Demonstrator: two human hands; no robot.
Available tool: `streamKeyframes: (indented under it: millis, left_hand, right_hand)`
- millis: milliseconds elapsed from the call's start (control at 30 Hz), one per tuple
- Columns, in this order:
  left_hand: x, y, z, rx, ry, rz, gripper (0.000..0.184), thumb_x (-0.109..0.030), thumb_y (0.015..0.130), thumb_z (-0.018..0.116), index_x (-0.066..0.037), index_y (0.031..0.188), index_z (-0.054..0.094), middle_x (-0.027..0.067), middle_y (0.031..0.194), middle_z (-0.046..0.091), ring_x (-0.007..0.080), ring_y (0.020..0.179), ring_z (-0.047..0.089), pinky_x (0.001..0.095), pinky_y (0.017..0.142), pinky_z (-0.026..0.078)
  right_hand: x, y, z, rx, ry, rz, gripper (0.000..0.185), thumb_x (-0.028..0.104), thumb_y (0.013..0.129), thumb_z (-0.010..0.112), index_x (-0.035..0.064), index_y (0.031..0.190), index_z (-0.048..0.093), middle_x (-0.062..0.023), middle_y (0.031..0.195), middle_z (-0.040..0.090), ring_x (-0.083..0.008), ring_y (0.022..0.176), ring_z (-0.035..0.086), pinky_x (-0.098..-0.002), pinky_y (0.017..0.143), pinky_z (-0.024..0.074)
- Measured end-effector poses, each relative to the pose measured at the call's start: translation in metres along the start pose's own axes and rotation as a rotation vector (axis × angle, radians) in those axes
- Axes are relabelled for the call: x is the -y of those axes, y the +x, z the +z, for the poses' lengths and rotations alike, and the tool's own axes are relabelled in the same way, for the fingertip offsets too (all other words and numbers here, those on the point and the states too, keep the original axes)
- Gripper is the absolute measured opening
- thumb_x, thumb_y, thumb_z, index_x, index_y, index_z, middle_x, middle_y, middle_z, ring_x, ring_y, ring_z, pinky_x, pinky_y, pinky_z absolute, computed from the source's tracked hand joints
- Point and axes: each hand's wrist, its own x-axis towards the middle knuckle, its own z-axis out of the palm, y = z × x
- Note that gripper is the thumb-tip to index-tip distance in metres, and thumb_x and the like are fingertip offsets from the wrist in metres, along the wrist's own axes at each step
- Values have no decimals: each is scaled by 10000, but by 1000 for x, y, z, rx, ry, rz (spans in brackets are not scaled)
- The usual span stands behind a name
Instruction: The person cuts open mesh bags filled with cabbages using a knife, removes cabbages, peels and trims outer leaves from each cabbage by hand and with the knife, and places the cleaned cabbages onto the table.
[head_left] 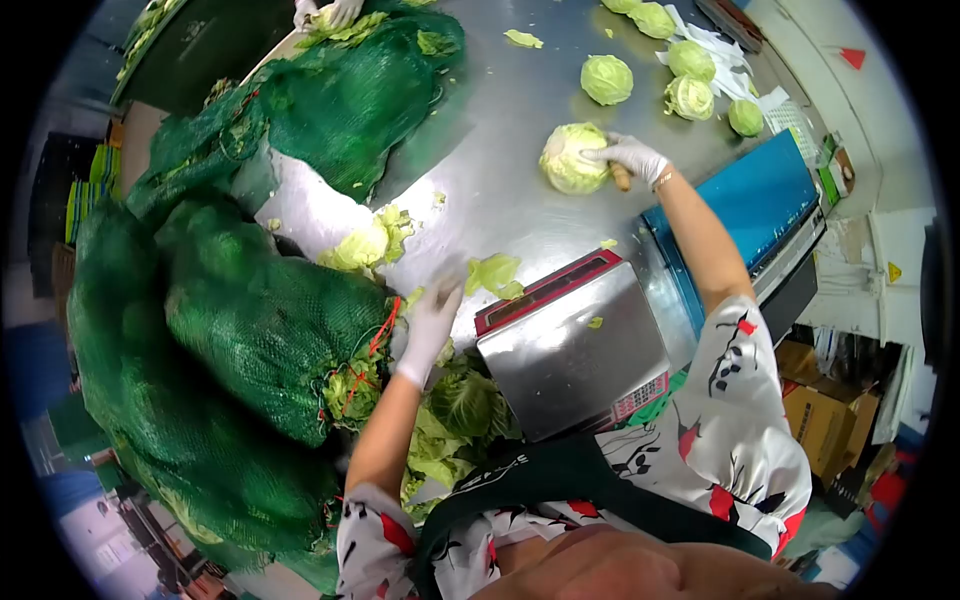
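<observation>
At the middle right of the steel table, my right hand (632,160), in a white glove, closes round a tool with a short brown handle (621,177); its blade or tip is hidden. Fingers of that hand also touch a pale green cabbage (572,158) resting on the table. My left hand (433,322), gloved too, is over the left side of the table, fingers stretched out and blurred. Close to its fingertips is a loose cabbage leaf (494,275). More torn leaves (450,430) are heaped below my left wrist.
Full green mesh sacks (270,330) crowd the left. A scale (575,345) with a steel plate stands before me. Several cabbages (607,79) sit at the far right, near a blue box-like surface (745,215). Another person's gloved hands (330,12) handle leaves at the top.
</observation>
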Motion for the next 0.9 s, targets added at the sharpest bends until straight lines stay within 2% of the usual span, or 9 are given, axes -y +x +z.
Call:
streamKeyframes:
  millis: [167,267,367,400,533,600,733,800,900]
  left_hand:
    - [5,112,43,244,-780,-418,685,-385,927,676,-47,1458,407,146,1401,519,279,1181,593,406,924,537]
    - [-30,115,48,244,-812,-567,752,-462,880,714,-66,1444,413,140,1382,531,299,1183,592,466,919,540]
    - [-7,115,34,142,-737,-572,783,-463,854,744,-84,1452,411,143,1367,539,297,1196,584,499,920,538]
    - [-10,106,26,102,-683,-504,920,-437,773,824,-40,1465,367,181,1353,543,309,1212,572,468,979,512]
    - [-8,71,-21,-14,165,-84,1204,-384,599,926,89,1467,239,260,1354,515,338,1231,554,357,1057,455]
    - [-10,54,-29,-52,197,-59,1223,-377,598,919,84,1484,213,283,1356,501,345,1226,555,370,1050,458]
    - [16,42,-11,-250,440,74,1241,-348,594,912,94,1491,176,301,1400,424,368,1309,470,393,1094,412]
    - [10,38,-3,-270,434,82,1300,-394,568,918,137,1473,151,326,1474,308,420,1401,324,420,1147,344]
    - [-2,39,-10,-217,450,33,1323,-418,544,929,135,1467,161,324,1458,324,425,1380,351,423,1137,354]
  right_hand:
    - [4,-23,97,216,168,-110,778,275,794,838,0,1417,462,-101,1121,657,-131,868,640,-229,740,532]
    - [0,-25,147,310,206,-76,728,236,816,817,18,1419,473,-86,1133,655,-146,942,627,-261,834,521]
    - [3,-37,176,316,193,-260,707,211,822,806,32,1422,479,-71,1136,656,-146,990,612,-273,878,506]
    - [3,-44,179,364,183,-251,700,203,824,802,38,1423,481,-67,1138,656,-143,1008,604,-274,894,498]
    - [-10,-61,176,340,94,-122,585,169,881,736,77,1416,518,-31,1095,680,-158,862,655,-315,729,545]
    - [-16,-54,179,163,46,-95,494,260,927,687,96,1377,565,-82,902,734,-237,674,685,-364,576,533]
    - [-2,-69,200,-154,-506,-528,477,441,995,523,153,1373,562,-221,707,632,-362,639,645,-419,587,527]
    - [11,-83,218,-115,-616,-559,468,451,1002,496,168,1367,569,-188,718,650,-347,648,654,-433,595,526]
    - [10,-87,245,-85,-719,-664,536,469,1005,469,146,1432,483,-173,812,680,-334,713,674,-446,613,525]
